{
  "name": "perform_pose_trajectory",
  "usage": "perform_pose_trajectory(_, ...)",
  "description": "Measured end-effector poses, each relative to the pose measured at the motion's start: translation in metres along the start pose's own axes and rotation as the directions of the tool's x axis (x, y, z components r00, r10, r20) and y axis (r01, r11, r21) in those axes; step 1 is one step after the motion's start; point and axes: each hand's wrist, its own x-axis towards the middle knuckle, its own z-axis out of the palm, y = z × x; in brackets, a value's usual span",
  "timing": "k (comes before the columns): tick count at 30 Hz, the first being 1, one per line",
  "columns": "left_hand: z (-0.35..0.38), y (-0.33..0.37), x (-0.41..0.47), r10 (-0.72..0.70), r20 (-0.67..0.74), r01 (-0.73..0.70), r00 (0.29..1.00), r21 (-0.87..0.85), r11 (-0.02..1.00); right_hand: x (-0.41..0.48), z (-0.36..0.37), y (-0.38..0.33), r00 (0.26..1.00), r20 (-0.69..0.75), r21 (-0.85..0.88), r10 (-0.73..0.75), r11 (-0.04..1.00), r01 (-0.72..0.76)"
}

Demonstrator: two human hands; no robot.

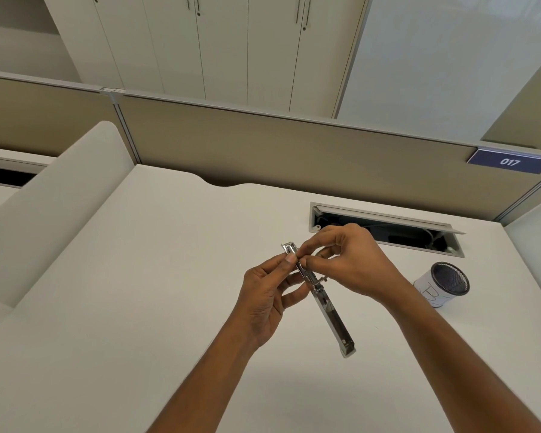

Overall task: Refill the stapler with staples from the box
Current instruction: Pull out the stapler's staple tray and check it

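A silver metal stapler (pixel 328 310), swung fully open into one long bar, is held above the white desk (pixel 138 292). My left hand (pixel 267 295) grips its far half from the left, thumb on the staple channel. My right hand (pixel 345 260) comes from the right and pinches at the same channel with thumb and forefinger; whether a strip of staples is between those fingers I cannot tell. The near half of the stapler hangs free toward me. No staple box is in view.
A white cylinder with a dark mesh top (pixel 445 282) stands on the desk at the right. Behind the hands an open cable slot (pixel 388 229) is cut into the desk. Beige partition panels (pixel 294 154) close off the back, with a blue "017" sign (pixel 511 162).
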Motion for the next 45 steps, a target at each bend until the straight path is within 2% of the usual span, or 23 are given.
perform_pose_trajectory(9, -0.002, -0.002, -0.003, -0.003, 0.014, 0.003, 1.0, -0.002, 1.0, -0.004, 0.002, 0.002, 0.999, 0.033, -0.063, -0.005, 0.998, 0.007)
perform_pose_trajectory(16, -0.001, -0.001, -0.005, 0.002, 0.033, -0.001, 0.999, -0.018, 1.0, -0.009, 0.001, -0.001, 1.0, -0.002, 0.044, 0.019, 0.999, -0.019)
perform_pose_trajectory(24, 0.001, -0.004, -0.006, -0.006, 0.03, 0.007, 1.0, -0.029, 1.0, -0.009, 0.001, -0.008, 0.999, -0.012, -0.094, -0.041, 0.995, 0.039)
perform_pose_trajectory(45, -0.002, -0.005, -0.012, -0.006, 0.006, 0.006, 1.0, -0.03, 1.0, -0.015, 0.008, -0.01, 1.0, -0.011, -0.142, 0.029, 0.989, -0.03)
